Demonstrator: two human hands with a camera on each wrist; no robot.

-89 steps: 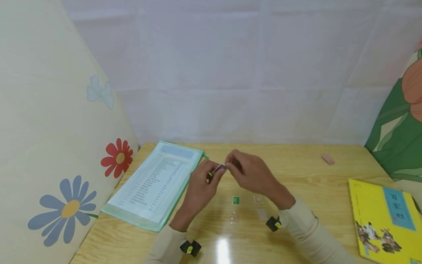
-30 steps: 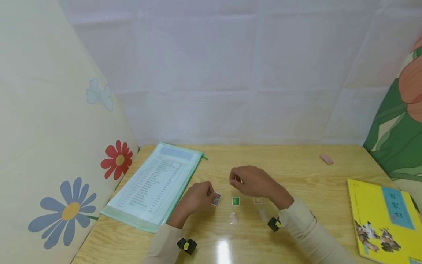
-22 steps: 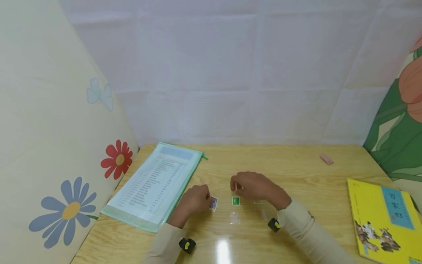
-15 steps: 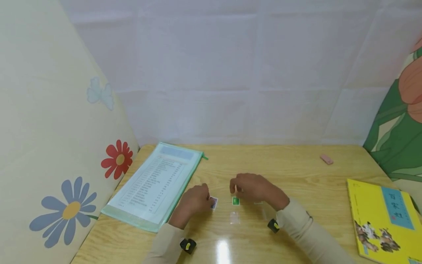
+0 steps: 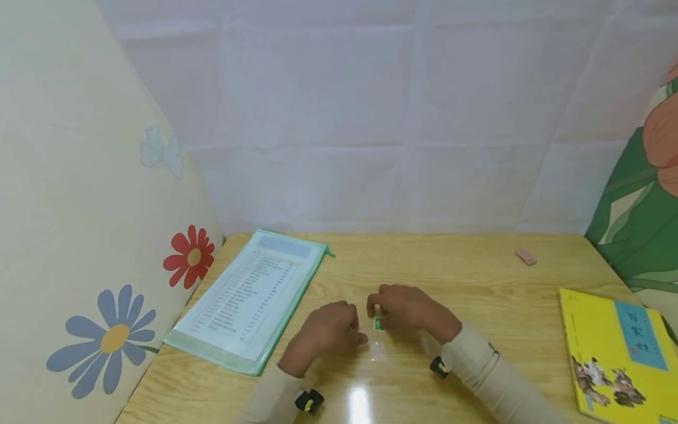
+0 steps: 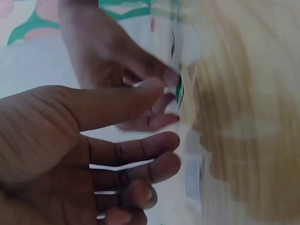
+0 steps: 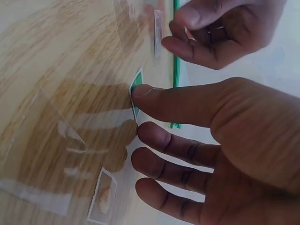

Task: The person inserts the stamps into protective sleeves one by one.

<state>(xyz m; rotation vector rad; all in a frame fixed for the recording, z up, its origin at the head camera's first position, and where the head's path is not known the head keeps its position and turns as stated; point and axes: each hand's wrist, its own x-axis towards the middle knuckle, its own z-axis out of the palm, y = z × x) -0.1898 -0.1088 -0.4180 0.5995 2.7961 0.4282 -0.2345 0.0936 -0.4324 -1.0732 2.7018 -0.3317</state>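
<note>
Now the left hand [image 5: 329, 330] has been shifted away from where the purple stamp [image 7: 158, 35] was let go, toward a clear sleeve [image 5: 378, 351], and the right hand [image 5: 409, 309] has been lowered over the green stamp [image 7: 137, 79]. Apparently, work is being passed from one stamp to the other. The left fingers are loosely bent, nothing held; the right thumb and forefinger are parted around the green stamp, which is left flat on the counter [image 5: 466, 259], seemingly unpinched.
</note>
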